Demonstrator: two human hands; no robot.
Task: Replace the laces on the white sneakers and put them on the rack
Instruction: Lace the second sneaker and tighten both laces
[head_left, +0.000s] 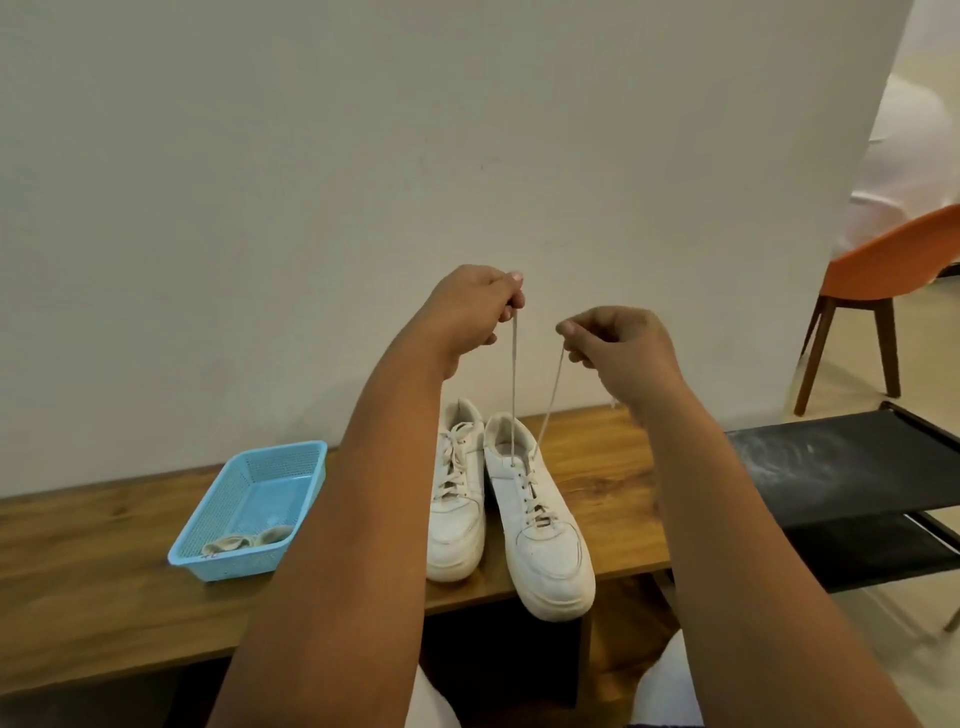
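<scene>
On the wooden worktop (597, 467) in front of me stand two white sneakers (511, 499), side by side and touching, toes toward me; the right one overhangs the near edge. I see my left hand (467, 312) and right hand (618, 348) raised above them, each with fingers (511, 301) curled, pinching one end of the lace (514, 384). Both ends run taut down to the right sneaker's top eyelets. A blue basket (291, 457) holding rolled laces sits left. The black rack (841, 467) stands right.
</scene>
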